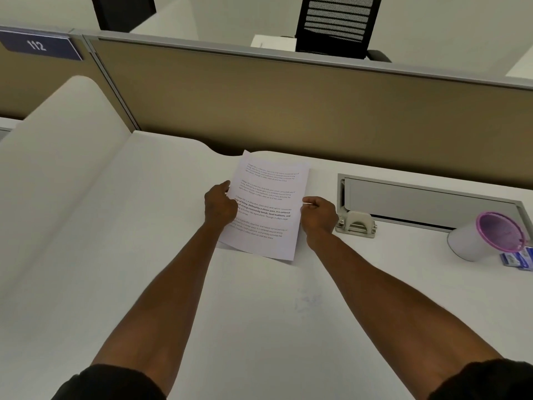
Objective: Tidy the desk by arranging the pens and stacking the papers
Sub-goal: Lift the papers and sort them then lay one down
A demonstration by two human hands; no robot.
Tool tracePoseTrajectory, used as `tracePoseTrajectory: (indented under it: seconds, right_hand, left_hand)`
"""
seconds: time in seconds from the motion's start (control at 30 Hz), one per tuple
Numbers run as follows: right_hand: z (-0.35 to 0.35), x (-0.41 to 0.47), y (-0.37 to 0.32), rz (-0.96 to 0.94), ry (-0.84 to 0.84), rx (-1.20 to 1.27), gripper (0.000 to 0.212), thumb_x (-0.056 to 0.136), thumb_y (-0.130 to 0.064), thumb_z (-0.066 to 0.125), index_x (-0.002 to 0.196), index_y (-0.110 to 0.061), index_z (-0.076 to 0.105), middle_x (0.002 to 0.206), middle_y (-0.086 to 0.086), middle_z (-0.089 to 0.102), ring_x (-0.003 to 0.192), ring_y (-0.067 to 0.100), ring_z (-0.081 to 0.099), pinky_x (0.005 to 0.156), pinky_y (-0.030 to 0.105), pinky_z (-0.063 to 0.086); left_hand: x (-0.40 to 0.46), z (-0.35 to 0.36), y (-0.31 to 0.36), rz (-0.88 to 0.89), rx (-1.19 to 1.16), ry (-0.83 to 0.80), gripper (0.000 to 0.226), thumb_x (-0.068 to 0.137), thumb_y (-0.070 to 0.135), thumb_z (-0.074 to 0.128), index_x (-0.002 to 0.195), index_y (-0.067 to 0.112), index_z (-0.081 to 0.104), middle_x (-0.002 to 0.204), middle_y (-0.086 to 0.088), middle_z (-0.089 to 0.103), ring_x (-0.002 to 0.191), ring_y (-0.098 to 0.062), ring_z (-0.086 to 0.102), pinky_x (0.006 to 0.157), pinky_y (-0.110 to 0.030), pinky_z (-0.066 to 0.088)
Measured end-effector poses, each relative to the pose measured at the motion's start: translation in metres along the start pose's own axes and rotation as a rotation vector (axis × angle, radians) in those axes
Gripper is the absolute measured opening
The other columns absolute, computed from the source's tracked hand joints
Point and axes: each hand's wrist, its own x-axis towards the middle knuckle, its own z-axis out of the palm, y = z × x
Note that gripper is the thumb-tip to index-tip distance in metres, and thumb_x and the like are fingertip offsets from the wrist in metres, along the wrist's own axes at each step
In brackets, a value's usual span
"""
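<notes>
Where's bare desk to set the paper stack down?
Free: the desk left of the left hand, out to the curved white divider; also the near desk between the forearms. Crowded right of the right hand: hole punch, cable tray, pen cup. Both hands hold the papers.

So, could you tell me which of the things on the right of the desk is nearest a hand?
The hole punch, right beside the right hand. The cup and the small box sit farther right.
</notes>
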Motion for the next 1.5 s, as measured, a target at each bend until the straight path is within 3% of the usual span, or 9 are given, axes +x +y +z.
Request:
tracePoseTrajectory:
  seconds: [0.23,0.57,0.73,0.8,0.93,1.1,1.23,1.3,1.5]
  right_hand:
    - [-0.003,0.003,0.012,-0.052,-0.004,-0.072,0.025,0.086,0.002,0.057,0.099,-0.010,0.076,0.106,0.005,0.074,0.099,0.019,0.068,0.085,0.022,0.051]
    - [-0.003,0.004,0.016,-0.123,0.000,-0.131,0.023,0.087,-0.002,0.061,0.105,-0.007,0.074,0.108,0.010,0.074,0.101,0.022,0.069,0.092,0.029,0.054]
    - [-0.003,0.003,0.016,-0.161,-0.015,-0.192,0.023,0.086,0.000,0.062,0.105,-0.006,0.074,0.108,0.010,0.074,0.102,0.023,0.069,0.083,0.019,0.046]
    - [-0.004,0.001,0.015,-0.188,-0.019,-0.232,0.023,0.083,0.003,0.061,0.100,-0.004,0.075,0.104,0.013,0.074,0.099,0.026,0.070,0.082,0.023,0.049]
    - [-0.008,-0.002,0.014,-0.258,0.002,-0.291,0.014,0.078,0.008,0.059,0.087,0.009,0.070,0.094,0.024,0.072,0.091,0.036,0.069,0.083,0.048,0.056]
    - [-0.013,-0.004,0.016,-0.289,-0.015,-0.292,0.015,0.080,0.006,0.057,0.087,0.010,0.069,0.092,0.025,0.072,0.091,0.037,0.069,0.083,0.049,0.055]
    - [-0.021,-0.006,0.016,-0.251,-0.002,-0.231,0.023,0.088,-0.003,0.058,0.106,-0.002,0.073,0.109,0.015,0.073,0.104,0.027,0.068,0.095,0.033,0.052]
    - [-0.030,-0.009,0.016,-0.247,-0.011,-0.181,0.023,0.088,-0.004,0.060,0.106,-0.007,0.074,0.106,0.009,0.074,0.101,0.022,0.069,0.093,0.026,0.051]
    - [-0.081,-0.033,0.031,-0.332,-0.071,-0.114,0.020,0.087,-0.004,0.060,0.095,-0.014,0.075,0.091,-0.002,0.074,0.084,0.011,0.069,0.082,0.026,0.055]
  left_hand:
    - [-0.003,0.013,-0.006,0.065,0.134,-0.012,0.058,0.095,0.007,0.054,0.150,0.000,0.036,0.148,-0.019,0.043,0.138,-0.034,0.040,0.115,-0.037,0.033]
    - [-0.014,0.020,-0.004,0.082,0.204,0.051,0.046,0.095,0.014,0.054,0.137,-0.001,0.047,0.139,-0.020,0.047,0.130,-0.036,0.040,0.107,-0.044,0.037]
    - [-0.016,0.019,-0.003,0.064,0.197,0.042,0.046,0.095,0.014,0.054,0.138,-0.001,0.046,0.141,-0.019,0.046,0.132,-0.035,0.038,0.109,-0.044,0.034]
    - [-0.016,0.019,-0.003,0.062,0.191,0.037,0.048,0.096,0.015,0.053,0.141,0.000,0.043,0.143,-0.018,0.045,0.135,-0.035,0.037,0.110,-0.044,0.033]
    - [-0.018,0.018,-0.002,0.062,0.172,0.029,0.053,0.097,0.016,0.052,0.146,0.001,0.038,0.147,-0.017,0.044,0.138,-0.034,0.034,0.113,-0.044,0.032]
    - [-0.020,0.017,-0.003,0.066,0.133,0.024,0.057,0.098,0.016,0.052,0.149,0.000,0.033,0.150,-0.016,0.043,0.141,-0.034,0.031,0.115,-0.044,0.031]
    - [-0.027,0.016,-0.005,0.088,0.104,0.059,0.057,0.098,0.018,0.054,0.149,0.001,0.035,0.153,-0.018,0.038,0.144,-0.033,0.028,0.117,-0.044,0.033]
    - [-0.038,0.017,-0.006,0.123,0.067,0.096,0.055,0.098,0.019,0.054,0.148,0.003,0.038,0.153,-0.017,0.038,0.145,-0.031,0.028,0.117,-0.042,0.034]
    - [-0.104,0.027,-0.007,0.179,-0.183,0.241,0.045,0.098,0.018,0.058,0.140,0.007,0.051,0.144,-0.011,0.050,0.138,-0.024,0.040,0.111,-0.023,0.029]
